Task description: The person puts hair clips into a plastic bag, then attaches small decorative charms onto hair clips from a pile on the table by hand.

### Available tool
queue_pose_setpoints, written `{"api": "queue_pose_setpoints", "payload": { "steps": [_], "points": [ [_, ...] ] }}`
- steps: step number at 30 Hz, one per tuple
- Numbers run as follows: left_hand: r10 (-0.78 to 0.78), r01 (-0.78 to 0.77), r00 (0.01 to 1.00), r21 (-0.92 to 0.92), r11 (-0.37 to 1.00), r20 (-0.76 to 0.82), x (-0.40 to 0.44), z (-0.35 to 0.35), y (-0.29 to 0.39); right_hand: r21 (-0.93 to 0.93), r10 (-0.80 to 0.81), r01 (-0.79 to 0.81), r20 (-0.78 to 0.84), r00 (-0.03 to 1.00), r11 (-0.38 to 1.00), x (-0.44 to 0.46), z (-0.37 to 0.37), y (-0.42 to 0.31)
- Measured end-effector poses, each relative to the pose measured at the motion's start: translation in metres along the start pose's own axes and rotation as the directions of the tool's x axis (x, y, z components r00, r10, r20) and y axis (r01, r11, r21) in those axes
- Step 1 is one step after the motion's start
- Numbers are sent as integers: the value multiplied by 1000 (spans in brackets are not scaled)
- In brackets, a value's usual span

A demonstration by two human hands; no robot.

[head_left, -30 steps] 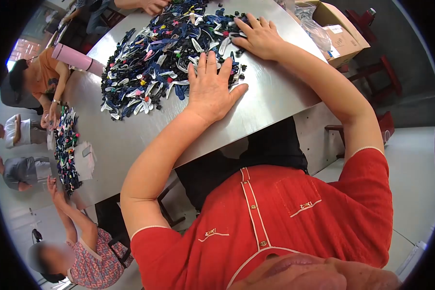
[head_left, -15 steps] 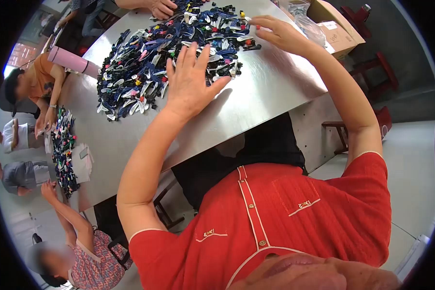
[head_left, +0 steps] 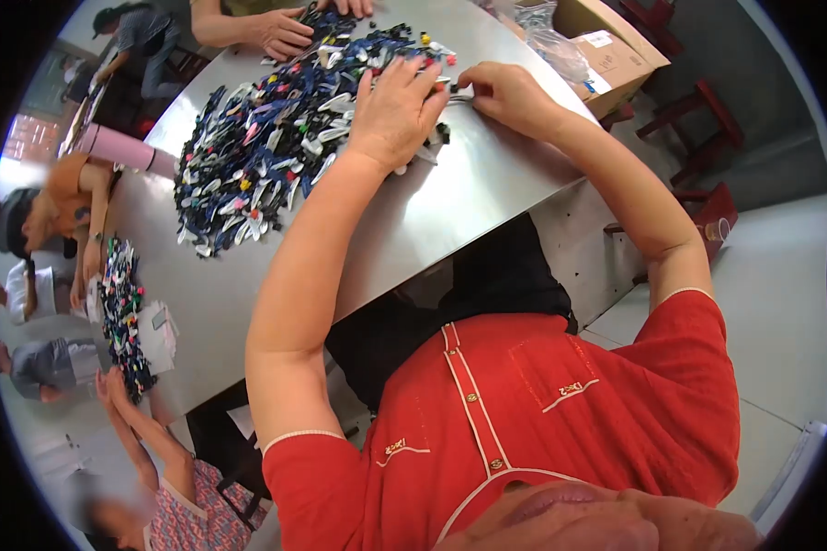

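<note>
Found small clips (head_left: 248, 156) heaped loose on the metal desk (head_left: 413, 220)
Noted left hand (head_left: 395, 110) over the heap, with grip spread; right hand (head_left: 515, 96) at the heap's edge, with grip curled beside clips, cannot tell if pinching; recorded clear plastic bag (head_left: 560, 55) in open cardboard box (head_left: 627, 66), and pink tumbler (head_left: 115, 147), contents hidden

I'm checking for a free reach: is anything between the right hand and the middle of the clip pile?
Yes: the left hand, spread over part of the clip pile, lies between its middle and the right hand.
</note>
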State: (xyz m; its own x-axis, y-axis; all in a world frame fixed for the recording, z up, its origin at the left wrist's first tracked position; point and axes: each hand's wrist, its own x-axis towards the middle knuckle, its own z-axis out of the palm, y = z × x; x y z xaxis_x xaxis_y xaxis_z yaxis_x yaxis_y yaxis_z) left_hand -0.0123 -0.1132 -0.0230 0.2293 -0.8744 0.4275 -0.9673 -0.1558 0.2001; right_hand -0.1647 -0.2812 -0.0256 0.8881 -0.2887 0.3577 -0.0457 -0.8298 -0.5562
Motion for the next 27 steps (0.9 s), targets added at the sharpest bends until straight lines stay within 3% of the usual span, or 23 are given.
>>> {"api": "queue_pose_setpoints", "payload": {
  "steps": [2,4,7,8,11,13,14,16,18,20,23,27],
  "points": [
    [2,-13,986,62,998,166,3,10,4,-37,-134,134,-1,991,990,-13,-7,2],
    [0,-15,982,77,997,188,6,7,12,-87,-72,76,47,996,993,-18,-27,4],
    [8,-33,962,88,996,272,8,3,22,-160,34,-80,-274,961,984,-11,-58,47],
    [7,-33,961,89,996,275,8,4,22,-194,71,-161,-404,912,968,-6,-70,60],
    [-60,64,997,-80,995,58,11,3,10,-261,91,-234,-463,881,936,1,-87,118],
    [-97,98,995,-30,995,38,-4,-13,6,-372,218,-303,-255,942,877,5,-85,116],
    [-127,127,992,12,992,11,-14,-22,4,-359,212,-296,-257,943,885,9,-80,115],
    [-102,92,987,88,992,120,-38,-41,4,-257,137,-220,-303,943,941,9,-70,85],
    [-140,105,958,150,983,251,-63,-43,1,-128,-19,-4,-183,983,992,12,-53,55],
    [-143,105,958,161,981,249,-80,-45,3,-197,-115,100,-65,991,975,16,-33,32],
    [-156,118,956,161,980,248,-86,-52,11,-271,-103,85,-52,993,959,26,-5,26],
    [-132,123,976,60,991,173,-68,-51,17,-204,-39,41,11,999,978,33,1,26]
  ]
}}
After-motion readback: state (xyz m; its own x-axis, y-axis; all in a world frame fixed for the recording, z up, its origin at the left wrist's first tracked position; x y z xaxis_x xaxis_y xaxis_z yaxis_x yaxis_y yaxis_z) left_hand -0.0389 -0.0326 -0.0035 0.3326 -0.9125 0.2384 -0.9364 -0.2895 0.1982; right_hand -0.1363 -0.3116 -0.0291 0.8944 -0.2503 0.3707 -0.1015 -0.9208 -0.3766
